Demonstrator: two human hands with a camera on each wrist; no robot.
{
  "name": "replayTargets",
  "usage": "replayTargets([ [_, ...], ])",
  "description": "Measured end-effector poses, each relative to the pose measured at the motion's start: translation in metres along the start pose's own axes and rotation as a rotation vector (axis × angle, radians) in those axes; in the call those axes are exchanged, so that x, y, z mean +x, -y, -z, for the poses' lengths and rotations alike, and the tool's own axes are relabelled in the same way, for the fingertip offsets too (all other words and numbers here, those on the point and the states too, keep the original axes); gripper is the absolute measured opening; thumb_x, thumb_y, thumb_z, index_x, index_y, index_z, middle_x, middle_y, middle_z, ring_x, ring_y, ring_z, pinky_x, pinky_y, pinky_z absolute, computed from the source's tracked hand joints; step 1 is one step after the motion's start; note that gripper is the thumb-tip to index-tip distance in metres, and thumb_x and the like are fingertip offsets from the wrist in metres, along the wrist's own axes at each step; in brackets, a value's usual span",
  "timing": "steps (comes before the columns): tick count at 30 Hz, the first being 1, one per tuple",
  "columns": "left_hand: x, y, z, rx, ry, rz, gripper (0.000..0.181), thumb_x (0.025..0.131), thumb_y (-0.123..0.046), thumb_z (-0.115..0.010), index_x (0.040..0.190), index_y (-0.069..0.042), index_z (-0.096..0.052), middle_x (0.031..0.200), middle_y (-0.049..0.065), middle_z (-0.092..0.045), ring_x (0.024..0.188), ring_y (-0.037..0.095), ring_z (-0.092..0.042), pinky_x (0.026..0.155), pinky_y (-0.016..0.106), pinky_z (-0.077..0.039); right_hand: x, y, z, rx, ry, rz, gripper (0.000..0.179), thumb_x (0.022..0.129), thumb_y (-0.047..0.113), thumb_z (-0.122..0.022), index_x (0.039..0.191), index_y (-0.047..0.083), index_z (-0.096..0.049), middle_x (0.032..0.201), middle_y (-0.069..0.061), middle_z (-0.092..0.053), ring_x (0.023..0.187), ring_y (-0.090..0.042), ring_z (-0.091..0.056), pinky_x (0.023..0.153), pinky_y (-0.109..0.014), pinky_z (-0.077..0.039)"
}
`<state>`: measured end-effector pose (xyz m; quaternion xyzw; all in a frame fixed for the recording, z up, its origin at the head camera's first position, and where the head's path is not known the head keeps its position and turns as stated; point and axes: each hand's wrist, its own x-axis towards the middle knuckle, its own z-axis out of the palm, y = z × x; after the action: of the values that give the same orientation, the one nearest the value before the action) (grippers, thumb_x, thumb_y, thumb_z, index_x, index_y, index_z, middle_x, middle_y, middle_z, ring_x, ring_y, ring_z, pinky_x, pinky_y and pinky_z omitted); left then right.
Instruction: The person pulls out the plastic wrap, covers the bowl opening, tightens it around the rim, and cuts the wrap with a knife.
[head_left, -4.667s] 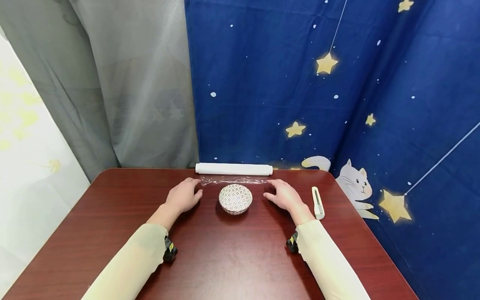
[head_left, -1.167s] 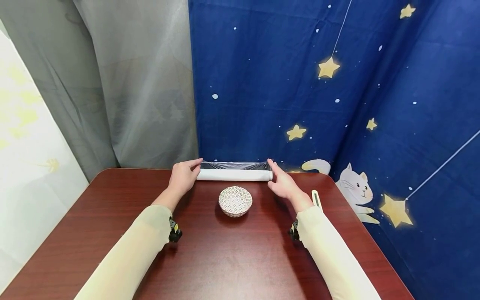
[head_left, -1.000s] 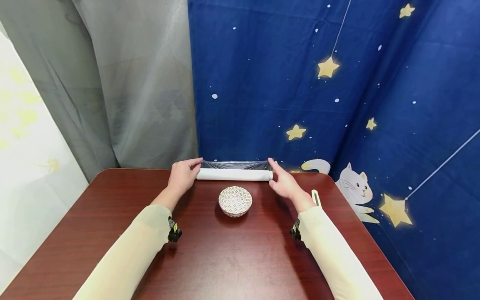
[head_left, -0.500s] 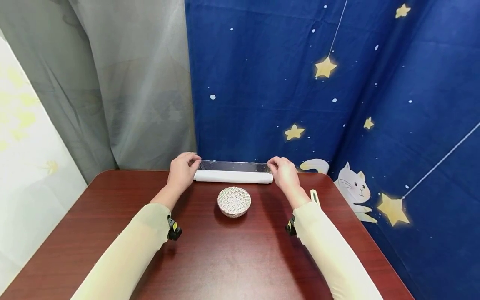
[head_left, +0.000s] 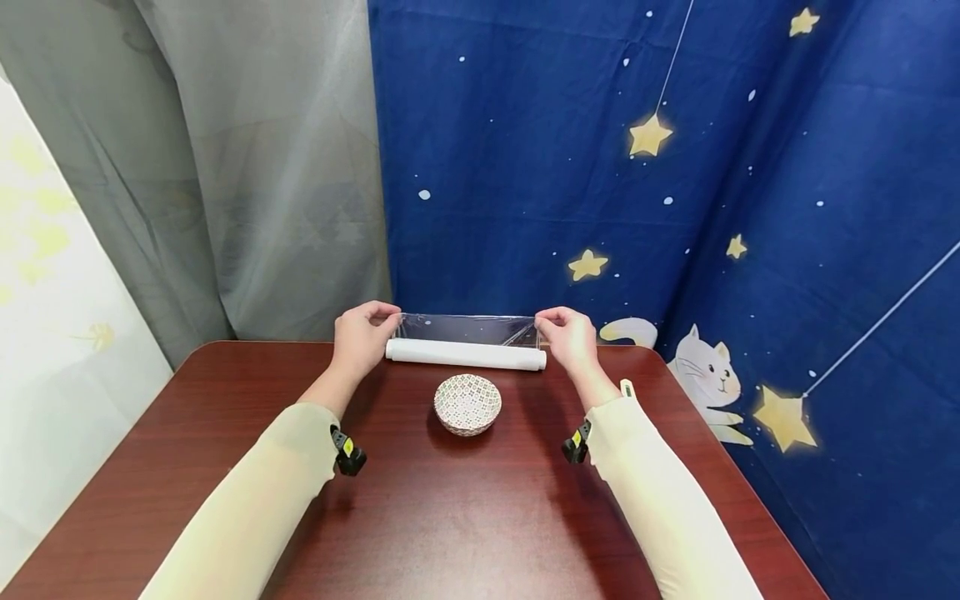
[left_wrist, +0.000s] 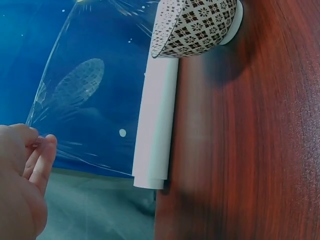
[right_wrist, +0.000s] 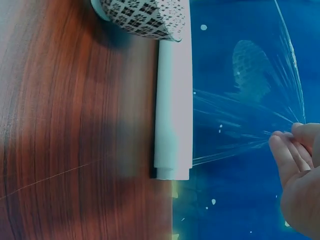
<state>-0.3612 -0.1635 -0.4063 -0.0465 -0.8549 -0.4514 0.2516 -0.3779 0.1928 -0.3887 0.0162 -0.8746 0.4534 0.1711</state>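
A sheet of clear plastic wrap (head_left: 472,327) stretches upward from a white roll (head_left: 465,354) lying along the table's far edge. At the sheet's left corner, my left hand (head_left: 360,337) pinches the film between thumb and fingers; the left wrist view shows the same left hand (left_wrist: 25,175) drawing it taut. My right hand (head_left: 568,337) pinches the opposite corner, where creases fan out from the fingertips in the right wrist view. Nearer me than the roll stands a patterned bowl (head_left: 467,404), upright and touched by neither hand. The bowl (left_wrist: 205,25) hides part of the roll in the left wrist view.
A pale utility knife (head_left: 627,388) lies at the right, mostly hidden behind my right sleeve (head_left: 645,467). The reddish-brown table (head_left: 450,517) ends just beyond the roll. A blue star-printed curtain (head_left: 510,167) and a grey curtain (head_left: 277,183) hang behind it.
Both hands have moved up from the table with the film's edge, lifting it above the roll. The roll now lies slightly nearer the bowl. The right fingers have closed into a pinch.
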Motion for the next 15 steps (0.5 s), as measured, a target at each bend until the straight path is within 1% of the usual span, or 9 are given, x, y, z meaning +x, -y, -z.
replayTargets([
  [3, 0.0, -0.003, 0.002, -0.016, -0.015, -0.005, 0.019, 0.104, -0.02, -0.076, 0.114, -0.007, -0.084, 0.107, 0.016, -0.085, 0.102, 0.033, -0.082, 0.092, 0.051, -0.062, 0.001, 0.002, 0.002, 0.024, -0.009, 0.005, 0.017, 0.103, 0.024, -0.076, 0.112, 0.012, -0.084, 0.104, -0.012, -0.084, 0.099, -0.029, -0.079, 0.092, -0.039, -0.058],
  [5, 0.0, -0.005, 0.004, -0.028, -0.022, -0.004, 0.018, 0.103, -0.02, -0.077, 0.114, -0.007, -0.084, 0.107, 0.015, -0.085, 0.101, 0.033, -0.082, 0.091, 0.047, -0.062, 0.001, 0.003, 0.002, 0.039, -0.011, 0.004, 0.016, 0.103, 0.023, -0.076, 0.112, 0.013, -0.084, 0.105, -0.012, -0.084, 0.099, -0.029, -0.078, 0.09, -0.038, -0.058],
  [8, -0.001, -0.006, 0.006, -0.031, -0.029, 0.002, 0.018, 0.103, -0.021, -0.077, 0.114, -0.009, -0.085, 0.105, 0.013, -0.085, 0.099, 0.03, -0.082, 0.085, 0.032, -0.059, 0.001, 0.005, 0.002, 0.062, -0.013, 0.002, 0.016, 0.104, 0.023, -0.077, 0.113, 0.012, -0.084, 0.108, -0.012, -0.084, 0.102, -0.028, -0.078, 0.09, -0.035, -0.057],
  [11, -0.002, -0.008, 0.008, -0.048, -0.04, -0.001, 0.017, 0.102, -0.02, -0.078, 0.114, -0.01, -0.086, 0.103, 0.012, -0.086, 0.095, 0.027, -0.082, 0.076, 0.015, -0.052, 0.002, 0.006, 0.003, 0.074, -0.021, 0.006, 0.016, 0.103, 0.023, -0.077, 0.113, 0.012, -0.083, 0.11, -0.012, -0.084, 0.104, -0.028, -0.077, 0.091, -0.036, -0.057],
  [13, -0.003, -0.01, 0.009, -0.069, -0.047, -0.008, 0.017, 0.102, -0.019, -0.078, 0.113, -0.009, -0.086, 0.1, 0.012, -0.086, 0.092, 0.022, -0.082, 0.073, 0.009, -0.049, 0.002, 0.007, 0.003, 0.085, -0.027, 0.008, 0.016, 0.104, 0.023, -0.077, 0.113, 0.011, -0.083, 0.11, -0.012, -0.084, 0.106, -0.028, -0.078, 0.094, -0.038, -0.058],
  [15, -0.003, -0.013, 0.01, -0.092, -0.051, -0.016, 0.016, 0.101, -0.018, -0.079, 0.112, -0.009, -0.086, 0.098, 0.012, -0.086, 0.086, 0.013, -0.08, 0.071, 0.006, -0.048, 0.002, 0.009, 0.005, 0.106, -0.035, 0.01, 0.018, 0.104, 0.022, -0.077, 0.115, 0.009, -0.083, 0.111, -0.013, -0.084, 0.106, -0.029, -0.079, 0.097, -0.041, -0.06],
])
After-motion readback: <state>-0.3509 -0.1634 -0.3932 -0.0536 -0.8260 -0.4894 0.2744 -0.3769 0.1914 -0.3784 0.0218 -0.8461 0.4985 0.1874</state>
